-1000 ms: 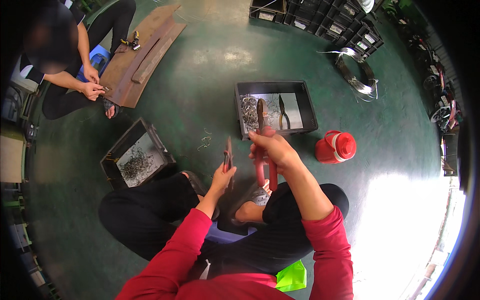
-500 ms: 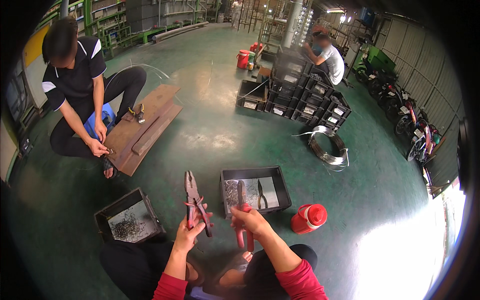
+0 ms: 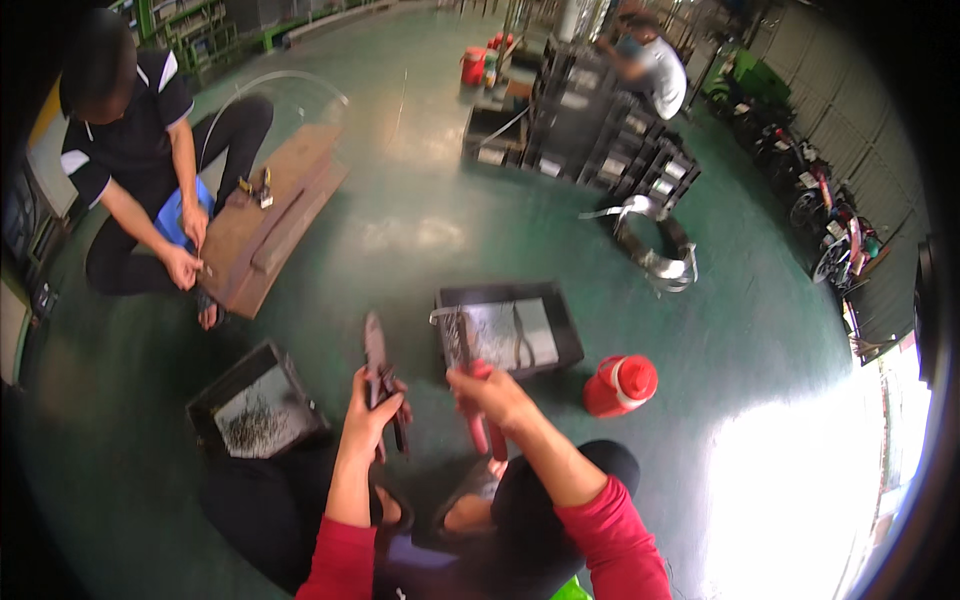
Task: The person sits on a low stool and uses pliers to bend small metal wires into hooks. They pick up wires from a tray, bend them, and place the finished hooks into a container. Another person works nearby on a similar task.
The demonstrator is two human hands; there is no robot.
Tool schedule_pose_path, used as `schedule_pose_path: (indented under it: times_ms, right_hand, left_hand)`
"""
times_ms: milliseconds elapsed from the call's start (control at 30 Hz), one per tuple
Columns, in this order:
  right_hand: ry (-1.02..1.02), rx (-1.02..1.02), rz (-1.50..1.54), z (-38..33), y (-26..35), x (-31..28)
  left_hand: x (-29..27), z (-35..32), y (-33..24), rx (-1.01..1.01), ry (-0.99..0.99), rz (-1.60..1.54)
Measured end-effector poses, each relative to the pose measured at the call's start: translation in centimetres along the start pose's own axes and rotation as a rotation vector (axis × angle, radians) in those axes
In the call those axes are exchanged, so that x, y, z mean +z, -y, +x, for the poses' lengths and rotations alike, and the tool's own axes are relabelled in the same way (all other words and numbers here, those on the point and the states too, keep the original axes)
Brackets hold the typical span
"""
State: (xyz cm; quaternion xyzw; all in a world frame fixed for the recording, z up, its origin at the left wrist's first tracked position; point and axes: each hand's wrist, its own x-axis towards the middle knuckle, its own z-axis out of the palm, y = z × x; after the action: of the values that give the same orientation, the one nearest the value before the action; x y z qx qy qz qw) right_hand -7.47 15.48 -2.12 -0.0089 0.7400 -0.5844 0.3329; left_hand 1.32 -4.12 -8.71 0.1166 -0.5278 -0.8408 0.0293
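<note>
Red-handled cutters (image 3: 478,400) are gripped upright in the right hand (image 3: 490,392), just before the black tray (image 3: 560,320); dark pliers (image 3: 380,375), long axis parallel, are clenched in the left hand (image 3: 368,415) alongside.

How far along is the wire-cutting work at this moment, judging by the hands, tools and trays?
Done: the left tray already holds a heap of short metal pieces. In hand: the left hand grips pliers, and the right hand holds red-handled cutters against a thin wire over the second tray. Left: a coil of metal strip lies uncut on the floor beyond, so more stock seemingly remains.
</note>
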Motion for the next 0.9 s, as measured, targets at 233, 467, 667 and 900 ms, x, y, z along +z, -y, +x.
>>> schedule_pose_path:
  times_ms: [233,467,667,900]
  right_hand:
    - [0.023,0.072,-0.151,1.4,-2.2,0.8]
    - [-0.018,0.119,-0.226,1.8,-2.2,1.0]
    - [-0.052,0.104,-0.279,1.9,-1.9,1.1]
    - [-0.063,0.119,-0.306,2.0,-1.9,1.4]
  left_hand:
    - [0.3,-0.4,3.2,-0.075,-0.042,0.401]
    - [1.8,-0.9,2.1,0.028,-0.056,0.637]
    - [2.5,-1.1,1.5,0.082,-0.052,0.674]
    - [3.2,-1.5,1.0,0.135,-0.048,0.720]
